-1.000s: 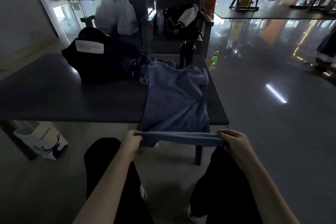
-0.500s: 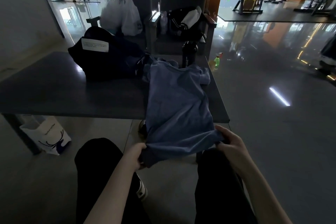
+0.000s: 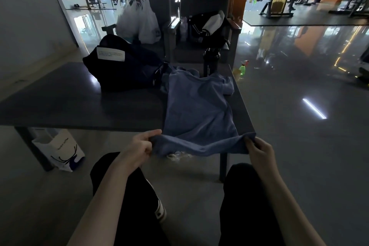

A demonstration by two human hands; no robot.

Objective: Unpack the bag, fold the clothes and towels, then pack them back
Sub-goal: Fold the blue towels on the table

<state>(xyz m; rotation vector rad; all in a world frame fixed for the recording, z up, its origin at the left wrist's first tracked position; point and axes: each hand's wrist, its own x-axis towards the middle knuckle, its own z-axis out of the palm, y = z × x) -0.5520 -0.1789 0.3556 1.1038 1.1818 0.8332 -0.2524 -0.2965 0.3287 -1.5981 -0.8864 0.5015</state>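
A blue T-shirt (image 3: 197, 106) lies spread on the right end of the dark table (image 3: 79, 106), its hem hanging over the near edge. My left hand (image 3: 139, 147) pinches the hem's left corner and my right hand (image 3: 258, 151) pinches the right corner, with the hem stretched between them just below the table edge. A dark navy bag (image 3: 121, 70) with a white label sits on the table behind and left of the shirt, touching its collar end.
A black bottle (image 3: 210, 62) stands at the table's far right edge. Two dark chairs behind hold white plastic bags (image 3: 137, 22) and a black jacket (image 3: 207, 26). A white paper bag (image 3: 60, 150) stands under the table. A green bottle (image 3: 242, 70) is on the floor.
The hem dropped toward my lap half a second ago and has now been lifted back up to the table edge, pulled wider between both hands.
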